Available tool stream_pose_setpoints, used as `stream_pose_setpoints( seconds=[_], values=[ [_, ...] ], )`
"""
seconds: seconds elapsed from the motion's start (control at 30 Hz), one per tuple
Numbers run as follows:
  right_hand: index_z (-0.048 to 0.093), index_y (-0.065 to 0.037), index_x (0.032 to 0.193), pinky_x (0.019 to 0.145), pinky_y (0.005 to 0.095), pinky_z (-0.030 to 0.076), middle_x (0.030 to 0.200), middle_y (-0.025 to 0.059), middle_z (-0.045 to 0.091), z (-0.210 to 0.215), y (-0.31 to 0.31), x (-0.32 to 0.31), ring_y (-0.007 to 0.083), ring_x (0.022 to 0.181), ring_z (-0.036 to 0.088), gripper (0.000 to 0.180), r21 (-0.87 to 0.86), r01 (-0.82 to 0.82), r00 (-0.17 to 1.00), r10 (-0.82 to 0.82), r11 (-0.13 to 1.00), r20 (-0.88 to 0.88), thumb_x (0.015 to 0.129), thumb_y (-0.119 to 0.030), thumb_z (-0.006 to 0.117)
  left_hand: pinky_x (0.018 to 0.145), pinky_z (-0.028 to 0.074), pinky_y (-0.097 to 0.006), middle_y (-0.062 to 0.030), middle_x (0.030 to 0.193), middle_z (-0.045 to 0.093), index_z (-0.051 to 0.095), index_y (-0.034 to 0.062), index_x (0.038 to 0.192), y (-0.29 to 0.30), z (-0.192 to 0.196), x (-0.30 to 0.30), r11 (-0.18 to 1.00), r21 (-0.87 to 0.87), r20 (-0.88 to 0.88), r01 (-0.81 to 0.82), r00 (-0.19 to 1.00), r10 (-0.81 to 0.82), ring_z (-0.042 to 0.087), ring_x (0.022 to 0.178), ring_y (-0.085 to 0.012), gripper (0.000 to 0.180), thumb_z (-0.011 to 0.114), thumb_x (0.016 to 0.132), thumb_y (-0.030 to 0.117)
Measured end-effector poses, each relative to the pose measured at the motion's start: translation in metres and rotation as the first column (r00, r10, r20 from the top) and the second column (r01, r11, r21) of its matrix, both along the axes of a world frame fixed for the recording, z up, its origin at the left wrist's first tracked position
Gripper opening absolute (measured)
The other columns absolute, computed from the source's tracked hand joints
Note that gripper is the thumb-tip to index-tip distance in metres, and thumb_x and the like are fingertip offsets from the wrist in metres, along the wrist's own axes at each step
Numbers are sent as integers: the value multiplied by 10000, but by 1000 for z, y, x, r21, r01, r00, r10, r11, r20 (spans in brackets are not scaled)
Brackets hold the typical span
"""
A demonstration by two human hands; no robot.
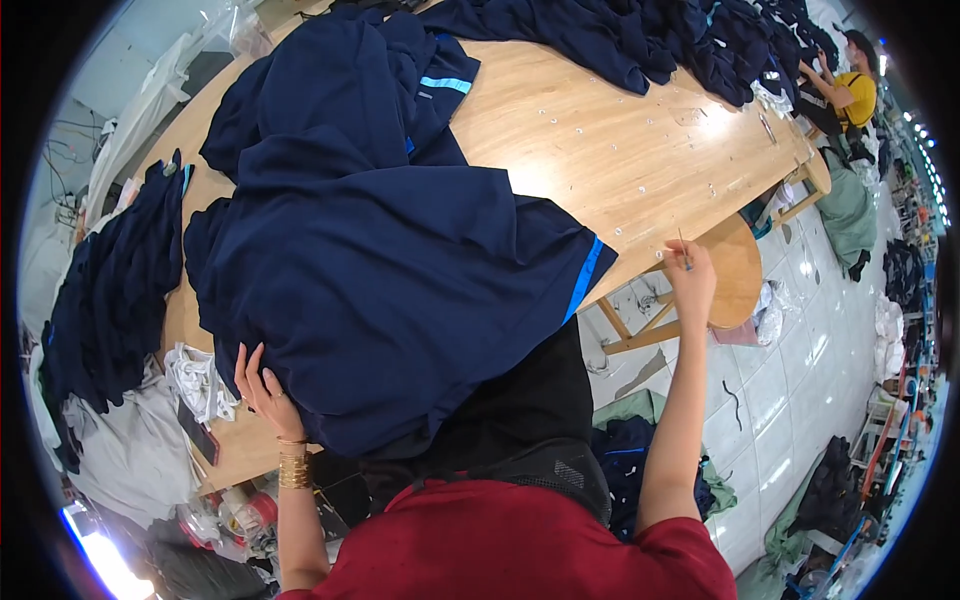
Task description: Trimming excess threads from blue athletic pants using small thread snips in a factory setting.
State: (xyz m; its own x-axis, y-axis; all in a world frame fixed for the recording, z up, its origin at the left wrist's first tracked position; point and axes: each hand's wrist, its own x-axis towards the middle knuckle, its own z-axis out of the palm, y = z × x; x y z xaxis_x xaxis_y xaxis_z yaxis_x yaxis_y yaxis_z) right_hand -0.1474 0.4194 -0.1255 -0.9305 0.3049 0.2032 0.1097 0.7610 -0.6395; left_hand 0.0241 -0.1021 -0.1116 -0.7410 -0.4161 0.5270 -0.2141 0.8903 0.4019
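**Navy garment spread on the wooden surface**

One large navy garment (390,270) with light-blue trim lies across the surface (620,150), its long axis running from the near edge toward the far left. The left hand (265,392) rests open-fingered against its near-left edge. The right hand (690,280), raised off to the right, pinches one thin needle-like tool (684,248) pointing upward.

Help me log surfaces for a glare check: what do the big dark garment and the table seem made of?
The navy garment under the left hand looks like soft matte fabric: it drapes in folds with no shine. The table looks like light wood with a glossy finish: visible grain and a bright reflection.
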Motion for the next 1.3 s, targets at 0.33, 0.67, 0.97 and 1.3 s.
stream_pose_setpoints(
  seconds=[0.33,0.67,0.97,1.3],
  values=[
    [610,-33,873,708,348,469,979,108,602,-16,-73,-23,276,864,606,169,40,-256,963,258,966,-78,743,-99,697,998,325,-373,-131,1227,506,583,34,1071,61,75,-27,984,-1,-45,177,983,-176,451,1157,-289,242,539,834,20],
    [596,-99,883,595,325,468,774,59,597,60,-150,60,254,680,599,242,-88,-703,696,656,706,-292,668,0,649,851,495,-318,-130,1047,606,530,-12,1127,189,51,-53,-166,984,-164,60,658,-735,606,983,-199,284,473,956,207],
    [623,-88,856,514,280,432,742,42,595,64,-157,97,198,596,567,291,-1,-727,645,683,686,-342,611,51,696,810,518,-323,-93,962,654,595,-20,997,184,56,-64,-399,916,-193,-34,835,-515,631,867,-164,260,490,949,213],
    [639,-79,859,506,280,449,749,55,580,68,-166,100,204,603,586,262,2,-638,698,579,770,-421,638,31,726,854,499,-340,-103,1016,639,583,-15,1046,177,70,-50,-498,867,-272,21,858,-436,626,905,-182,284,456,965,225]
  ],
)
